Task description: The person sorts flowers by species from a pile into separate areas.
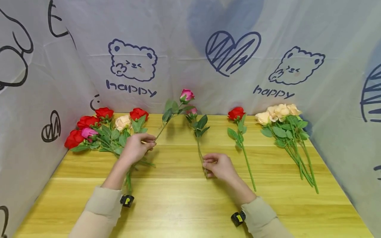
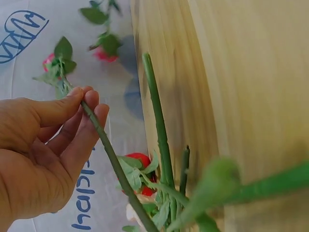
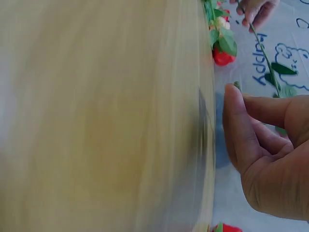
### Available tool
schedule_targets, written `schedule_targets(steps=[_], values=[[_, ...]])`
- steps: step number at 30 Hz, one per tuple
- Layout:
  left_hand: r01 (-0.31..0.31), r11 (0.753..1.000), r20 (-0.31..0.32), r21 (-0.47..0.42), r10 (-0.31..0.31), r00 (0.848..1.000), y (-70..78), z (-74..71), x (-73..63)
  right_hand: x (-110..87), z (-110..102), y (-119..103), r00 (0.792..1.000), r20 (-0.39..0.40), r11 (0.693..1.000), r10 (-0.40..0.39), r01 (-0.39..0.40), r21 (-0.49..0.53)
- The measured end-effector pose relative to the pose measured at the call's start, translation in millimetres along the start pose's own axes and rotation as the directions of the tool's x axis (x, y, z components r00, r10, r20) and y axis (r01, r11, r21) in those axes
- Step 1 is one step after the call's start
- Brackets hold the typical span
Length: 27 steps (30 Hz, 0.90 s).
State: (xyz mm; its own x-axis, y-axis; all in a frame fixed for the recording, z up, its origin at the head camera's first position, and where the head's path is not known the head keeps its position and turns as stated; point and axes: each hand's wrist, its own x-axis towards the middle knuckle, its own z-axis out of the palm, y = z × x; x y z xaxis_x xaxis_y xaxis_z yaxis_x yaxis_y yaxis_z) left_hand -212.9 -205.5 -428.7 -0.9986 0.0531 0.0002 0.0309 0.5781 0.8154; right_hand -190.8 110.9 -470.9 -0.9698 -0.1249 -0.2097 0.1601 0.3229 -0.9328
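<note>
Hands sort roses on a wooden worktop [image 1: 184, 205].
Left hand [image 1: 135, 147] pinches a pink rose [image 1: 186, 95] by its stem, bloom raised toward the backdrop; right hand [image 1: 218, 165], fingers curled, grips the stem of a second pink rose [image 1: 192, 111] lying mid-worktop.

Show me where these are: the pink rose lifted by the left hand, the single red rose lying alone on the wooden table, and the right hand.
Pink rose lifted by the left hand [image 1: 187, 95], head view, on the bloom.
Single red rose lying alone [image 1: 236, 113], head view, on the bloom.
Right hand [image 1: 219, 166], head view, on its back.
</note>
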Motion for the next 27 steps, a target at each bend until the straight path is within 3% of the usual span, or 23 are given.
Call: schedule_targets(steps=[5,13,18,27], values=[[0.055,0.998,0.022,-0.013,-0.055,0.998,-8.3,-6.3,-3.5,3.3,-11,4,0.999,0.025,0.996,0.037,-0.034,-0.084],[0.084,0.991,0.044,-0.101,-0.08,0.996,-22.9,-10.7,-7.3,7.8,-19,6,0.999,0.026,0.988,0.029,-0.024,-0.15],[0.082,0.984,0.045,-0.157,-0.076,0.996,-25.8,-11.1,-9.6,9.8,-21,6,1.0,0.0,0.98,0.002,-0.002,-0.198],[0.093,0.967,0.035,-0.239,-0.087,0.996,-24.6,-10.0,-8.0,11.2,-27,3,1.0,0.028,0.979,0.004,0.002,-0.205]])
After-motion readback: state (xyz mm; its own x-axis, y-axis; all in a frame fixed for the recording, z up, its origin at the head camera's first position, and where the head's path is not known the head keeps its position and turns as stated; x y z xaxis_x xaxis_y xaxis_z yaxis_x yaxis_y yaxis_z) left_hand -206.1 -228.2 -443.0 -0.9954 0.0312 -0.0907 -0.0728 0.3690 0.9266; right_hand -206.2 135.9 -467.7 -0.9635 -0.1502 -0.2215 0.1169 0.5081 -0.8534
